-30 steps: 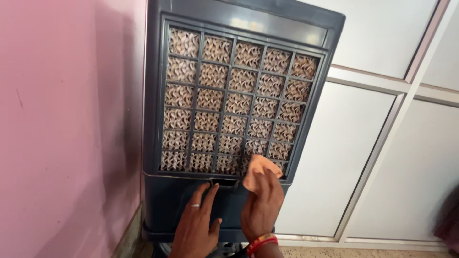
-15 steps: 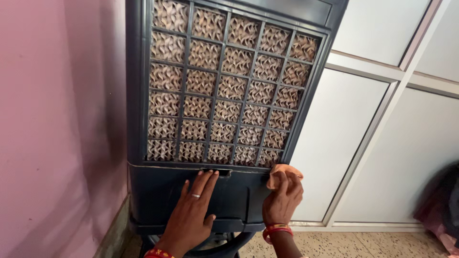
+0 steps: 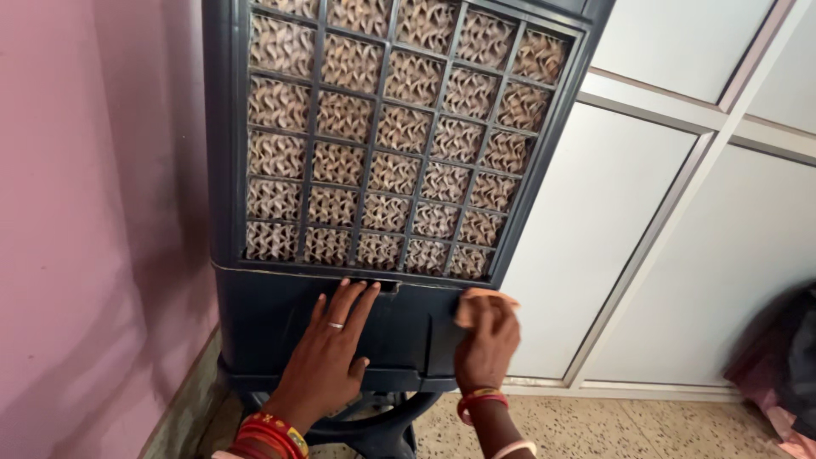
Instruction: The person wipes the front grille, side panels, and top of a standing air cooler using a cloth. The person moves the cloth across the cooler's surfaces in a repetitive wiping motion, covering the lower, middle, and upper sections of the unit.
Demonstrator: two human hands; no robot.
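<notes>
Orange cloth is clenched in the right hand, pressed against the dark air cooler at its lower right corner. Left hand lies flat, released, on the lower panel, fingertips under the grille.

A dark blue-grey air cooler is showing a tan honeycomb pad behind its square grid, standing against a pink wall and white panels. A peach-orange cloth is resting in the right hand, red bangles are circling the left wrist, and the floor is showing speckled beige.
</notes>
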